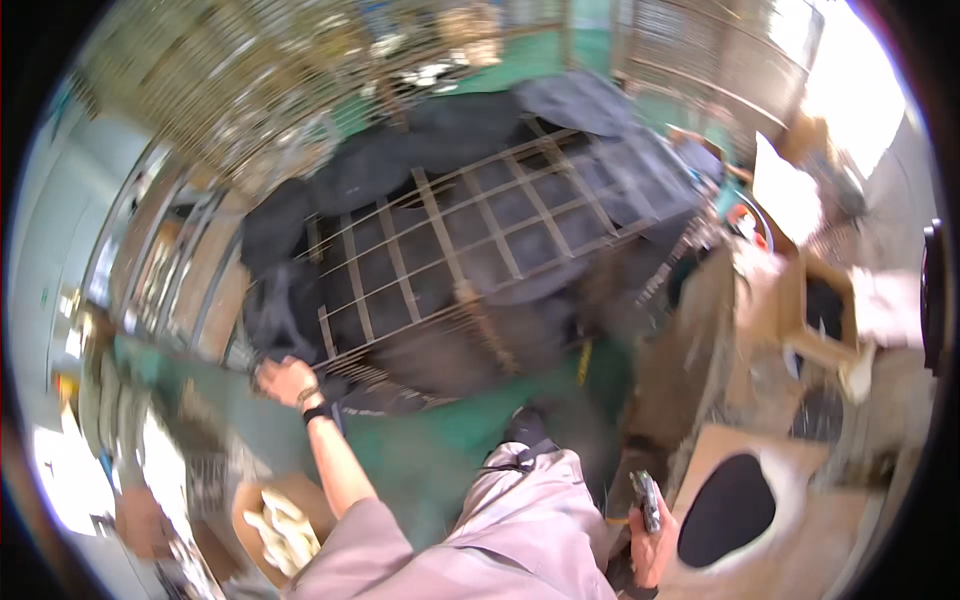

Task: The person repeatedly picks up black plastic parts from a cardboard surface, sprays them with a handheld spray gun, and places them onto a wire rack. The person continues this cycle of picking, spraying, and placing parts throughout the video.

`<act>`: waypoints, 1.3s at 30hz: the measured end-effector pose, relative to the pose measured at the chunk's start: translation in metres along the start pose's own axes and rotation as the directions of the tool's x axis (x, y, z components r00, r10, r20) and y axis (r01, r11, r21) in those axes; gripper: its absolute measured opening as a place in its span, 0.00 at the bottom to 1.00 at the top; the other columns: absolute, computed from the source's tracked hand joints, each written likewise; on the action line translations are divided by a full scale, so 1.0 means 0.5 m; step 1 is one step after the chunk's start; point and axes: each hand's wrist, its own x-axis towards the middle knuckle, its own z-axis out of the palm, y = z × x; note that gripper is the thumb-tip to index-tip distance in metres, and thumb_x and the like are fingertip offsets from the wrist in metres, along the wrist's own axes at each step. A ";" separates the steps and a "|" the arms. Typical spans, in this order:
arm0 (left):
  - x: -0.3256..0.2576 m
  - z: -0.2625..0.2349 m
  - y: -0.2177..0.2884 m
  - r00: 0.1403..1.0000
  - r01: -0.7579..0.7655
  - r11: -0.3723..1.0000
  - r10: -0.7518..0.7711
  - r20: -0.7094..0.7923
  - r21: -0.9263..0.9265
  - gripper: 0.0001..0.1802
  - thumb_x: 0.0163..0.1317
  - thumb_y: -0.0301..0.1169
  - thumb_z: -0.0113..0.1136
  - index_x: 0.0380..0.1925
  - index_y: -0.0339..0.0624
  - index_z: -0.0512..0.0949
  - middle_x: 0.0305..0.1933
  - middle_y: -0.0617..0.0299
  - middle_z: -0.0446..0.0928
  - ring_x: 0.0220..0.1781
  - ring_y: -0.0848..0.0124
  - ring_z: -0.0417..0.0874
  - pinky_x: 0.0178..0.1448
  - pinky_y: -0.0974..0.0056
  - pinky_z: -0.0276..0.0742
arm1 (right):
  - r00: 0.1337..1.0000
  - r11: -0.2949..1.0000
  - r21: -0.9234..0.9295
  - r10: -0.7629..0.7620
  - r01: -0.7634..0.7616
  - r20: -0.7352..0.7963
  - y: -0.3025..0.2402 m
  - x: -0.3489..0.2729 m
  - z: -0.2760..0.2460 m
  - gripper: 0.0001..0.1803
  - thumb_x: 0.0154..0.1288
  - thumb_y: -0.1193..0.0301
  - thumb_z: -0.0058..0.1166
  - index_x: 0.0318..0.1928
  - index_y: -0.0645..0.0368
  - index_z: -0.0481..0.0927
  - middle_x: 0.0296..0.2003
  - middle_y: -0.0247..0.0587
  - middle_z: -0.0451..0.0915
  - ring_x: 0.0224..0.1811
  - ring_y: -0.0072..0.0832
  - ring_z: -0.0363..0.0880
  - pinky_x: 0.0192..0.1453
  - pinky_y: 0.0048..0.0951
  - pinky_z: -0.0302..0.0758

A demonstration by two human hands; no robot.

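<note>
Your left hand [283,380] reaches forward on a nearly straight arm, black band at the wrist, and its fingers are curled shut on the near corner of the large wooden lattice frame draped with dark grey fabric [470,250], which lies tilted over the green floor [440,440] ahead of you. Your right hand [655,540] hangs low by your hip, well apart from the frame, fingers wrapped around a small dark handheld tool [647,500] pointing upward, beside a tan board with an oval black opening [760,500].
</note>
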 end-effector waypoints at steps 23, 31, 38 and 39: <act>-0.386 -0.459 0.589 0.394 -0.626 -0.074 0.829 -0.397 -0.776 0.20 0.61 0.24 0.48 0.51 0.38 0.82 0.52 0.51 0.82 0.54 0.54 0.81 0.61 0.58 0.76 | 0.693 0.951 0.161 0.303 -0.264 -0.654 0.090 -0.291 -0.114 0.30 0.58 0.77 0.64 0.63 0.66 0.75 0.46 0.57 0.83 0.43 0.49 0.84 0.49 0.37 0.79; -0.851 -0.547 0.742 -0.806 0.161 -0.278 0.517 -0.289 -0.947 0.17 0.65 0.23 0.58 0.54 0.40 0.80 0.41 0.56 0.86 0.41 0.67 0.87 0.46 0.63 0.82 | 0.250 0.891 0.258 0.365 -0.373 -0.897 -0.070 -0.377 -0.120 0.30 0.58 0.81 0.63 0.63 0.65 0.76 0.42 0.53 0.84 0.40 0.44 0.84 0.47 0.33 0.79; -1.001 -0.326 0.805 -0.924 -0.108 -0.430 0.377 -0.069 -0.896 0.21 0.56 0.30 0.63 0.52 0.43 0.82 0.38 0.51 0.87 0.43 0.57 0.89 0.51 0.58 0.83 | 0.151 0.860 0.326 0.410 -0.394 -0.899 -0.142 -0.360 -0.087 0.29 0.57 0.81 0.64 0.62 0.65 0.77 0.42 0.53 0.85 0.39 0.42 0.85 0.46 0.34 0.79; -1.006 -0.295 0.806 -0.925 -0.173 -0.385 0.380 0.015 -0.906 0.22 0.55 0.30 0.63 0.52 0.40 0.82 0.38 0.52 0.87 0.41 0.61 0.89 0.50 0.61 0.83 | 0.202 0.870 0.315 0.410 -0.379 -0.890 -0.147 -0.350 -0.079 0.30 0.56 0.81 0.64 0.62 0.64 0.77 0.43 0.55 0.85 0.41 0.44 0.86 0.47 0.35 0.80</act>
